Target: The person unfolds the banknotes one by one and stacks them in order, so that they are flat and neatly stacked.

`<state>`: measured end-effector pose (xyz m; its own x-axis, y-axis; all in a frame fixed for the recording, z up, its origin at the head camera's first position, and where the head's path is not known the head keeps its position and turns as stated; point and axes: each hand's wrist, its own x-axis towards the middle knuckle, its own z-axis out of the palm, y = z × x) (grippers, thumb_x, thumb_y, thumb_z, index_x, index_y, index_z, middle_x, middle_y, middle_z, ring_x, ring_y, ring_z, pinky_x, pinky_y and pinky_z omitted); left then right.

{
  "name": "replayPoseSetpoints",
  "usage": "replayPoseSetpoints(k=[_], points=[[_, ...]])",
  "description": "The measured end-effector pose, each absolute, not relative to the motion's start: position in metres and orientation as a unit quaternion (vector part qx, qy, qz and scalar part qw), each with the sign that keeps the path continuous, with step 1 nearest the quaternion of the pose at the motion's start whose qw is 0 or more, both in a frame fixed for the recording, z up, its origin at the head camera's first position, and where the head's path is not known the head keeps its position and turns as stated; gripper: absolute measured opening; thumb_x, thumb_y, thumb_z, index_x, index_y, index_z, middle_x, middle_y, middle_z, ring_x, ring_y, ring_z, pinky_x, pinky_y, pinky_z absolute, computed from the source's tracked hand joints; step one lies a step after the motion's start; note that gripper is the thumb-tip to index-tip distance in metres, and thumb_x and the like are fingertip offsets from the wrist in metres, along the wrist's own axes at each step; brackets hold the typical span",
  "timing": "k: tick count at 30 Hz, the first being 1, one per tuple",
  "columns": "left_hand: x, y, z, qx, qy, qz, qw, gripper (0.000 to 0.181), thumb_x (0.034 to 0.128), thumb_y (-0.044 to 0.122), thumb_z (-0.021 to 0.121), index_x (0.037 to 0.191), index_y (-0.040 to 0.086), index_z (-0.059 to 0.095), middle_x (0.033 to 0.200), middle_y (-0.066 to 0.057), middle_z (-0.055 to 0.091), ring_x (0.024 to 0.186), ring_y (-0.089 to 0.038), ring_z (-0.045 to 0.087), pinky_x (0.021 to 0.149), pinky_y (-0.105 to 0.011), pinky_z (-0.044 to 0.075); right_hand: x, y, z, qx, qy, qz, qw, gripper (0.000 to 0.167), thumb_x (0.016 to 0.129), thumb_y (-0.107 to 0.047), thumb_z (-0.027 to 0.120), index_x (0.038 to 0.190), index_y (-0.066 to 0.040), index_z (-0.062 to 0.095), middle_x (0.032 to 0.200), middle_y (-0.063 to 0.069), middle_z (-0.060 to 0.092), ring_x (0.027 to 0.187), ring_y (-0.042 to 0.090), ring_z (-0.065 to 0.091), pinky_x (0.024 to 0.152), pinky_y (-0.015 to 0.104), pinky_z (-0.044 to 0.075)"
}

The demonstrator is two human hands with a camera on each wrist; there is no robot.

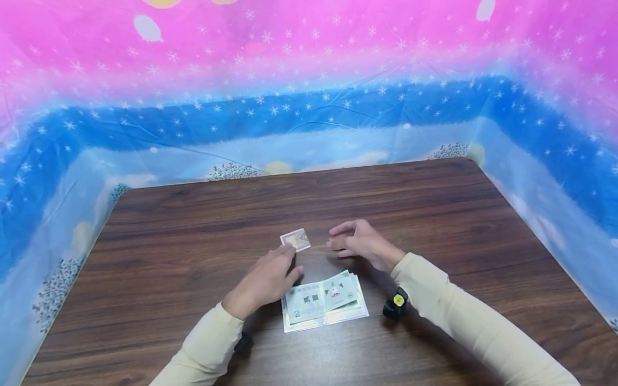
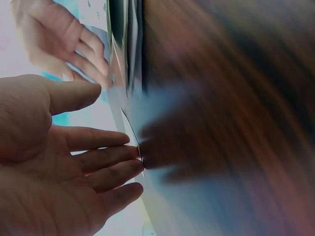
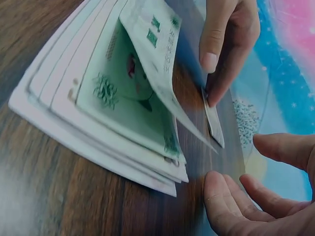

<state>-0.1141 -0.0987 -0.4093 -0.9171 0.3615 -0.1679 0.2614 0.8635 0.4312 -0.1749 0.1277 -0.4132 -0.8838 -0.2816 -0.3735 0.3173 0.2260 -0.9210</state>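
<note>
A small folded paper note [image 1: 301,238] with a tan print lies on the table, and the straight fingertips of my left hand [image 1: 265,276] touch its near edge. In the left wrist view the fingers of that hand [image 2: 98,162] stretch out with the thumb apart. Closer to me is a stack of play banknotes [image 1: 309,306]; its top note is pale green, marked 2 and creased in the middle. One half of that note lifts up in the right wrist view [image 3: 152,54]. My right hand [image 1: 364,244] hovers right of the small note, fingers loosely bent, holding nothing.
The brown wood-grain table [image 1: 193,230] has rounded far corners. A pink and blue cloth [image 1: 309,107] with snowflakes hangs round its back and sides. A black wrist strap with a yellow disc [image 1: 397,303] sits under the right sleeve.
</note>
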Motion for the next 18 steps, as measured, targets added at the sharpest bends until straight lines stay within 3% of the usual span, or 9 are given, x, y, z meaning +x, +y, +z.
replayPoseSetpoints(k=[10,18], points=[[-0.112,-0.088,-0.409,0.206,0.947,0.215,0.122,0.053,0.105,0.026,0.055,0.144,-0.008,0.047,0.151,-0.027,0.044,0.142,-0.04,0.04,0.119,-0.052,0.032,-0.175,0.121,-0.415,0.019,0.715,-0.646,0.265,0.046,0.091,0.004,0.065,0.134,0.012,0.052,0.128,0.025,0.058,0.112,0.03,0.065,0.095,0.037,0.058],[-0.111,-0.086,-0.411,0.222,0.94,0.227,0.121,0.047,0.1053,0.024,0.055,0.14,-0.007,0.052,0.149,-0.026,0.048,0.139,-0.039,0.044,0.117,-0.052,0.036,-0.175,0.119,-0.416,0.028,0.709,-0.647,0.28,0.042,0.095,0.0,0.064,0.134,0.01,0.054,0.127,0.024,0.063,0.112,0.029,0.066,0.097,0.039,0.057]])
